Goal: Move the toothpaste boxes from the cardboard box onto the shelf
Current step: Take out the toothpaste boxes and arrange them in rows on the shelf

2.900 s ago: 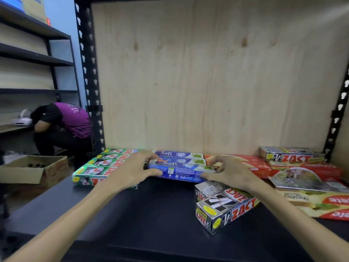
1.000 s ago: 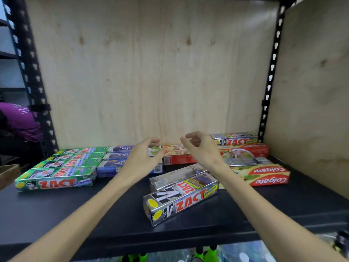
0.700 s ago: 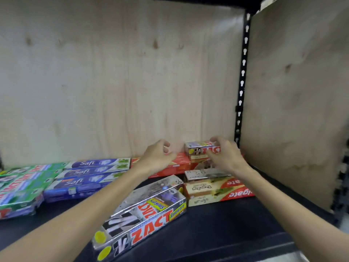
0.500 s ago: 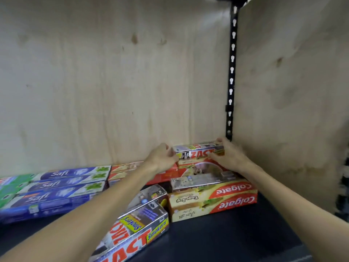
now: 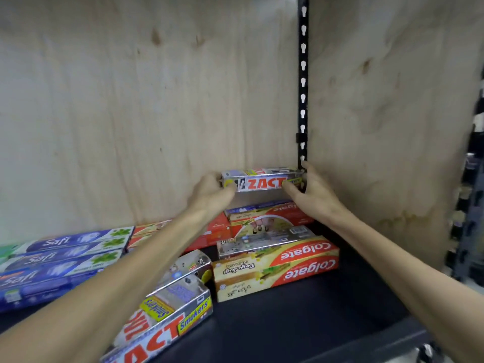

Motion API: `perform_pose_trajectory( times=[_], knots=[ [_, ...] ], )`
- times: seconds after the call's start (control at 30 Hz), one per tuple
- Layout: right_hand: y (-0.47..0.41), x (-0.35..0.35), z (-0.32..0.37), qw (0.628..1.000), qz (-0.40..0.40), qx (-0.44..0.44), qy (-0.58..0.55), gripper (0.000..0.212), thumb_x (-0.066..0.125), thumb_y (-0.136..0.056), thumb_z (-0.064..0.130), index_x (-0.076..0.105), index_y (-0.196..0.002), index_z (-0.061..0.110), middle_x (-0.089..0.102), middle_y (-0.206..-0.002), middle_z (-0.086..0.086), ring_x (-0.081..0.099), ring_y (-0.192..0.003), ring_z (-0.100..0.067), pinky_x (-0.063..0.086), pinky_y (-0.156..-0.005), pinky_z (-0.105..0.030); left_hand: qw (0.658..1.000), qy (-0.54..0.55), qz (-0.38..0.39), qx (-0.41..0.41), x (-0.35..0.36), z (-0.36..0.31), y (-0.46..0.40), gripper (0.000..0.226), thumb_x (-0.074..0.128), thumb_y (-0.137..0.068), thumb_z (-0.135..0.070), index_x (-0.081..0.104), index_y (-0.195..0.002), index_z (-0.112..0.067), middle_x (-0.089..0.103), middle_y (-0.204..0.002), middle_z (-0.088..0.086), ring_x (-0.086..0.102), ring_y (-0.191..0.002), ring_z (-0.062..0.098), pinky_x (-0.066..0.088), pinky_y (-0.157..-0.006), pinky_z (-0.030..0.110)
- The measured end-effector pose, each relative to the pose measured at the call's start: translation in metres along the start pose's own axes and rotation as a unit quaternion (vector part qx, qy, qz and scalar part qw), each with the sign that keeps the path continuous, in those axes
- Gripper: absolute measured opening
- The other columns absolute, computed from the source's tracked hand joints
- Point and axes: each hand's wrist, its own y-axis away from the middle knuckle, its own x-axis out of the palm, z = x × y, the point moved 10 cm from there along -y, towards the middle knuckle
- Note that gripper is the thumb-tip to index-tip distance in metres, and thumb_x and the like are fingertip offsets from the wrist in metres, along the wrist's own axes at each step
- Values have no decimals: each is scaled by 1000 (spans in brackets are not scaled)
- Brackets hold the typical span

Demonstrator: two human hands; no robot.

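Both arms reaching forward, left hand (image 5: 209, 191) and right hand (image 5: 313, 191) curled, gripping

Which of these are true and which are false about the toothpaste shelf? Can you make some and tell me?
1. Both hands hold the silver Zact box. True: the left hand grips one end and the right hand the other.
2. The Zact box is lying on the shelf. False: it is lifted above the red Colgate boxes.
3. The blue Safi boxes are left of the Colgate boxes. True.
4. The back wall is metal. False: it is a plywood panel.
5. The Colgate Kayu Sugi boxes stand upright. False: they lie flat.
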Motion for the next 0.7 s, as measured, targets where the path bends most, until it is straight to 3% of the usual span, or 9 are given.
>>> perform_pose_trajectory(
  times=[0.07,0.13,0.27,0.37,0.43,0.53,0.63,0.7],
  knots=[
    [13,-9,10,999,-1,-10,-42,62,59,-100,40,31,-153,20,59,-130,1,62,-103,-8,52,-72,-18,1000,-4,5,-11,-12,0,12,17,58,-92,-43,62,-98,-28,70,-107,-5,62,-106,19,48,-94,33],
    [27,-13,12,998,4,-2,-58,66,57,-101,43,30,-155,16,62,-128,-2,61,-86,0,47,-60,-11,1000,1,17,-18,-20,3,29,30,52,-98,-47,65,-99,-20,70,-99,-8,62,-102,17,46,-88,32],
    [57,-8,8,999,44,23,-17,73,51,-101,52,25,-158,15,58,-139,-8,62,-94,-9,43,-64,-12,997,-25,61,-43,-23,13,65,44,42,-101,-53,67,-87,-19,72,-97,2,60,-85,10,42,-76,33],
    [71,-3,4,996,72,40,13,64,48,-101,52,34,-153,16,62,-126,-2,59,-80,1,43,-58,-11,993,-59,82,-61,-20,21,76,42,35,-100,-58,59,-88,-26,63,-90,-5,58,-91,18,40,-80,33],
    [72,-2,2,996,77,41,31,55,50,-101,49,40,-147,19,63,-117,3,65,-84,-5,55,-69,-22,990,-91,96,-56,-17,21,77,43,32,-101,-59,59,-98,-25,58,-85,-10,55,-92,19,40,-80,33],
    [66,-3,-2,991,86,59,86,53,49,-101,51,42,-142,18,67,-119,-5,70,-92,-17,61,-81,-40,986,-113,120,-39,-14,20,73,50,36,-102,-53,68,-103,-14,73,-96,0,58,-80,12,44,-72,27],
    [59,-1,-2,988,90,55,117,51,50,-102,49,42,-140,16,67,-121,-7,70,-93,-17,62,-78,-37,979,-146,142,-15,-9,21,73,37,36,-102,-52,61,-92,-27,63,-65,-11,57,-65,4,45,-67,25],
    [56,2,-3,987,95,51,120,54,52,-102,47,38,-145,17,65,-127,-8,67,-93,-16,58,-70,-29,977,-139,162,-21,-2,24,71,44,37,-101,-53,67,-100,-21,68,-81,-10,61,-79,8,46,-78,26]
  ],
)
